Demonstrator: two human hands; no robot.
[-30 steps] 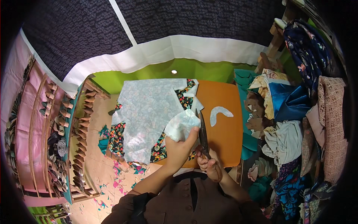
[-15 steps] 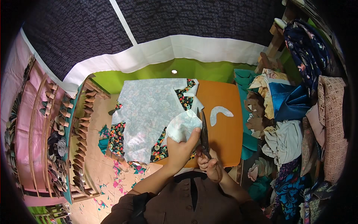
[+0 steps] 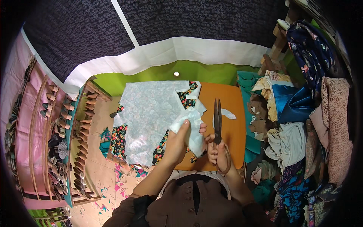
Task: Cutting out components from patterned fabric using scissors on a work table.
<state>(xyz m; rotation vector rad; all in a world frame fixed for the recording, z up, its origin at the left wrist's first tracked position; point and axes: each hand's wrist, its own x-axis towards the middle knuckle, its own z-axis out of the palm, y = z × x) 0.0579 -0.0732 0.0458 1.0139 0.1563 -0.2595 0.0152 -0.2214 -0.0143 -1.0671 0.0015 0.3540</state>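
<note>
My left hand (image 3: 179, 142) is closed on a pale fabric piece (image 3: 195, 132) that hangs down between thumb and fingers. In my right hand (image 3: 220, 155) is a pair of dark scissors (image 3: 217, 123), blades pointing away from me and slightly parted, apart from the fabric. Beyond and left of my hands, a large white-backed cloth (image 3: 151, 109) lies over the orange table (image 3: 232, 151); its dark floral side (image 3: 120, 140) shows where edges turn up or are cut. A small curved white piece (image 3: 228, 114) lies behind the blades.
Wooden racks with shoe lasts (image 3: 84, 136) stand on the left. Folded fabrics (image 3: 287, 145) are heaped on the right, beside teal pieces (image 3: 252, 147) along the table. Colourful scraps (image 3: 120, 185) litter the tiled floor. A dark patterned curtain (image 3: 196, 22) hangs at the back.
My right hand has moved the scissors right, away from the fabric piece. My left hand has turned that piece, and it now hangs lower toward me.
</note>
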